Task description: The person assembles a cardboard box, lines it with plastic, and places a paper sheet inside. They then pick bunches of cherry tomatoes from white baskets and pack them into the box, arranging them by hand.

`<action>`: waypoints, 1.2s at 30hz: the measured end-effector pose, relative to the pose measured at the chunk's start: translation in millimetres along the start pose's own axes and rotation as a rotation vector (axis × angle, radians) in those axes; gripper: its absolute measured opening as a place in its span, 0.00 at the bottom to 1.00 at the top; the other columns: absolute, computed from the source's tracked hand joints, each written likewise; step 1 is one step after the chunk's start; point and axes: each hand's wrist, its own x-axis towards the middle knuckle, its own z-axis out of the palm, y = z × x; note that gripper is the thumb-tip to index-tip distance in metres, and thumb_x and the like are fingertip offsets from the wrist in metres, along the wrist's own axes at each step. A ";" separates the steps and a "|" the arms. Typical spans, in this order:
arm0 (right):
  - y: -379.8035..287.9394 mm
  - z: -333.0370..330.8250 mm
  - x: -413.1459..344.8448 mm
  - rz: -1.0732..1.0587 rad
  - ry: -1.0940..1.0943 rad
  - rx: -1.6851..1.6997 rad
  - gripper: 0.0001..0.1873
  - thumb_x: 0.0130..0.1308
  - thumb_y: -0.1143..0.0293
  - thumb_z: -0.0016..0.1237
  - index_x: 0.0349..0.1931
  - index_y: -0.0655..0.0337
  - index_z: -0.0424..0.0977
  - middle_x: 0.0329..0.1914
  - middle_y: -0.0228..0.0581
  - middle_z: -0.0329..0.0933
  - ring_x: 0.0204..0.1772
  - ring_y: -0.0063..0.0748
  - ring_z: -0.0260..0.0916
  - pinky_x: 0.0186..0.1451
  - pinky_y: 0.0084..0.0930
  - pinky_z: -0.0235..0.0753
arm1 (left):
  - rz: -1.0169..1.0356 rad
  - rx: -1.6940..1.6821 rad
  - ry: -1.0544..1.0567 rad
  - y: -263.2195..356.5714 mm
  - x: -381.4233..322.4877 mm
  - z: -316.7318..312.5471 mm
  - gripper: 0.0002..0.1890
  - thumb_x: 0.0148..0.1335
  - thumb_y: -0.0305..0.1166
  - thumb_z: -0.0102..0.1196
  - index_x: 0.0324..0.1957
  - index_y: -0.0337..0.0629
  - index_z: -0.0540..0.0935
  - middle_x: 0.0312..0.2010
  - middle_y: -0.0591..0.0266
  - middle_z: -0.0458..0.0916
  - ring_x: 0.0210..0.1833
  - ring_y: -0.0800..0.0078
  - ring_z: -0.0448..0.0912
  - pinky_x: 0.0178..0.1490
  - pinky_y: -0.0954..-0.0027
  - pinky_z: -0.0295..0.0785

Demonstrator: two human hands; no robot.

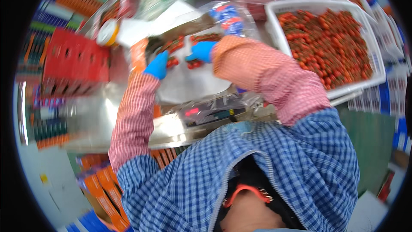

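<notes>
Both hands wear blue gloves and reach into an open box lined with white paper [180, 87] on the steel table. My left hand [157, 66] is at a small bunch of red cherry tomatoes [172, 62]; blur hides whether its fingers grip the stem. My right hand [201, 52] is closed on the top of another small bunch of cherry tomatoes [194, 64], which hangs below the fingers. More tomatoes on the vine [175, 44] lie in the box beyond the hands. Under the near edge of the box, a scale with a red lit display [192, 112] is wrapped in clear plastic.
A white crate [354, 88] heaped with cherry tomatoes stands at the right. At the left are a red crate [75, 59] and a white tub with a yellow rim [107, 33]. The steel table [99, 129] reaches to the left; orange cartons [104, 196] stand below it.
</notes>
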 end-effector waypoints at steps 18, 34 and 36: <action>285.1 -46.3 -366.1 1.793 0.958 0.034 0.48 0.53 0.47 0.52 0.67 0.57 0.41 0.56 0.56 0.57 0.54 0.51 0.62 0.49 0.40 0.70 | 0.316 -0.654 -0.023 383.3 293.1 -0.6 0.17 0.57 0.32 0.53 0.49 0.41 0.73 0.42 0.56 0.79 0.45 0.68 0.77 0.48 0.68 0.72; 279.8 -4.4 -562.1 -0.665 1.978 1.473 0.23 0.59 0.61 0.48 0.51 0.62 0.64 0.47 0.44 0.70 0.47 0.44 0.69 0.51 0.44 0.72 | 0.323 -0.395 -0.366 603.8 292.6 123.0 0.43 0.41 0.44 0.66 0.58 0.41 0.62 0.47 0.47 0.73 0.50 0.55 0.73 0.52 0.60 0.69; 282.4 2.5 -554.1 -0.774 1.850 1.522 0.24 0.60 0.60 0.47 0.53 0.64 0.63 0.50 0.47 0.69 0.45 0.43 0.69 0.47 0.40 0.73 | 0.262 -0.560 -0.395 608.9 292.3 126.0 0.40 0.42 0.41 0.64 0.58 0.40 0.62 0.47 0.47 0.74 0.48 0.56 0.74 0.51 0.61 0.70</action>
